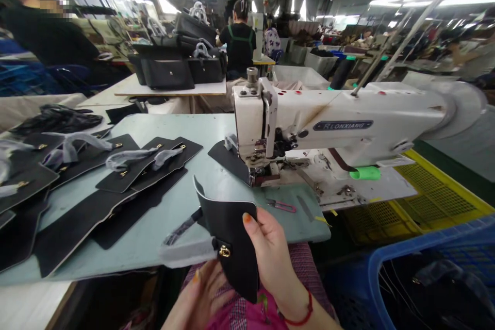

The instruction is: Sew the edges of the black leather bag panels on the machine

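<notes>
The right hand (pixel 270 252) grasps a curled black panel (pixel 228 232) just above the lap, thumb pressed on its face and fingers behind, while the left hand (pixel 201 294) lies loosely beneath its lower edge, and I cannot tell whether it grips. Held by one side only, the panel could slip or crease at its bend, and the filmy white strip (pixel 185 251) hanging left of the thumb from the gold clasp (pixel 224 251) could snag. The panel looks smooth, matte and leather-like, pale-edged with rounded corners; beyond the fingertips lie pink snips (pixel 282 206) and the glossy cream sewing machine (pixel 340 124)
</notes>
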### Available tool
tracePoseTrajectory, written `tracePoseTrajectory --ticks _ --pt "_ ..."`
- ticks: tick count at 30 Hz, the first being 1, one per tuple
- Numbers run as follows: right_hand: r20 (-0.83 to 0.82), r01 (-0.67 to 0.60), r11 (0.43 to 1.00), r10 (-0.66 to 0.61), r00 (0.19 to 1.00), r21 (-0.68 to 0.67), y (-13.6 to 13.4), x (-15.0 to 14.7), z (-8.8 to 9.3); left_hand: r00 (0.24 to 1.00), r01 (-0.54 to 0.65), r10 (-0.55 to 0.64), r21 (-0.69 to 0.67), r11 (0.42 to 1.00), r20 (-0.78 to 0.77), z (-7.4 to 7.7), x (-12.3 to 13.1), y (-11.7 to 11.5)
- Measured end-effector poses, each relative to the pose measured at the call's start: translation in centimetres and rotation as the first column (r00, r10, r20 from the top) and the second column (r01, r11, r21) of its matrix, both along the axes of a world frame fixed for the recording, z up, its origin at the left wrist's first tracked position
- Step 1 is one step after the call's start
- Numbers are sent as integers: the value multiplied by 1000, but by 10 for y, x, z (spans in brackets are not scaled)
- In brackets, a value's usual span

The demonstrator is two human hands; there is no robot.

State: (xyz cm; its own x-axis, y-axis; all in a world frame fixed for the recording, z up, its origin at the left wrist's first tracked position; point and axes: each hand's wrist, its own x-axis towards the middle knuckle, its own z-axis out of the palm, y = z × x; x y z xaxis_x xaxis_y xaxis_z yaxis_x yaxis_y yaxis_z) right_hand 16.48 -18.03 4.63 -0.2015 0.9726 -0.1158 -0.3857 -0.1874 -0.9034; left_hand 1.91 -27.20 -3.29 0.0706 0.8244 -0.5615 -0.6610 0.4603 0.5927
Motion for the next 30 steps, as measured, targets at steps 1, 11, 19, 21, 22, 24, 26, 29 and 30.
tracePoseTrajectory --ticks 1,11,19,21,22,24,26,29,30 --pt "-49 -21 999 20 999 -35 -4 -5 -2 989 22 -21 -7 1000 149 9 7 13" --pt "37 -32 995 36 999 -91 17 13 -26 900 -407 407 29 913 -156 62 26 118" --pt "272 -224 970 242 931 -97 73 30 -29 938 -154 185 127 980 -293 52 2 181" --pt "269 -215 971 237 933 -109 82 31 -36 944 -97 131 125 987 -304 46 2 197" --pt "267 -201 973 224 937 -112 86 31 -39 946 -77 113 129 989 -305 43 2 204" --pt "261 -161 981 184 947 -106 93 32 -45 948 -52 96 149 987 -305 37 3 217" --pt "256 -129 987 151 955 -100 98 32 -48 947 -25 82 182 983 -310 32 3 227" --pt "251 -102 991 122 960 -90 104 28 -51 944 27 43 208 978 -326 29 0 239" --pt "252 -90 992 110 961 -86 105 27 -51 943 42 30 209 977 -332 29 -1 242"
